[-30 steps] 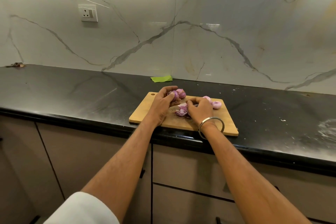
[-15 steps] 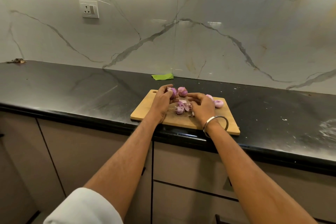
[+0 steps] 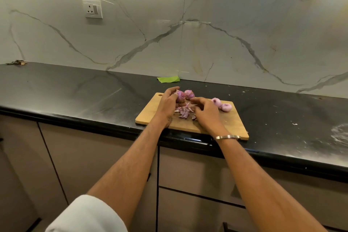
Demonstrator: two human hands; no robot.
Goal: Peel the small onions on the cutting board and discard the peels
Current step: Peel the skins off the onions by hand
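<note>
A wooden cutting board (image 3: 233,124) lies at the counter's front edge. My left hand (image 3: 167,103) grips a small purple onion (image 3: 180,95) at the board's far left part. A second unpeeled onion (image 3: 189,94) sits just right of it. My right hand (image 3: 206,113) hovers low over the board's middle with curled fingers, its fingertips near the held onion; whether it pinches a peel I cannot tell. A pile of purple peels (image 3: 184,112) lies between my hands. Two peeled pale onions (image 3: 216,101) (image 3: 226,107) rest at the board's far right.
The black stone counter (image 3: 75,92) runs left and right of the board, with white dust at the right (image 3: 339,133). A green scrap (image 3: 168,79) lies by the marble wall. A wall socket (image 3: 92,9) sits high left. Cabinet fronts are below.
My right hand has lifted off the peel pile and shifted toward the onion in my left hand. More peels show on the board. The camera has tilted down slightly.
</note>
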